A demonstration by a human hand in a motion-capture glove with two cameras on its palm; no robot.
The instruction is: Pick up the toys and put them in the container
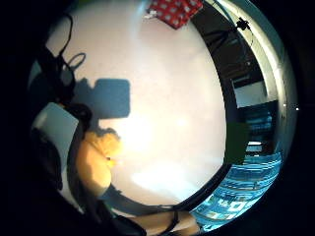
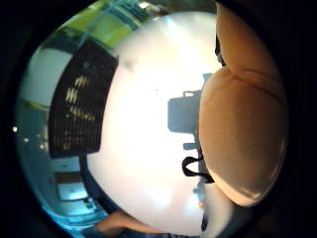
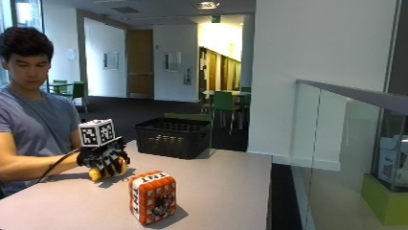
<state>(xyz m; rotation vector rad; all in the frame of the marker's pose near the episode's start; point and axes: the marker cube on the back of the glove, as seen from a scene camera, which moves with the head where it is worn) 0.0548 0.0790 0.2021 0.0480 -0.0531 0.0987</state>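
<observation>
My gloved right hand (image 3: 102,157) hovers just above the white table (image 3: 217,191), its fingers curled round a yellow-orange plush toy (image 3: 105,171). That toy fills one side of the thumb side palm view (image 2: 242,134) and shows beside the palm in the little finger side view (image 1: 96,162). A red-and-white block toy marked TNT (image 3: 153,196) stands upright on the table nearer the front, a short way from the hand; it also shows at the table's edge (image 1: 174,11). The black mesh basket (image 3: 173,136) sits at the table's far end, also seen in the thumb side view (image 2: 81,99).
The table's right edge (image 3: 271,191) runs beside a glass railing (image 3: 331,143). A bare forearm (image 3: 28,165) rests along the table's left side. Bare tabletop lies between the hand and the basket.
</observation>
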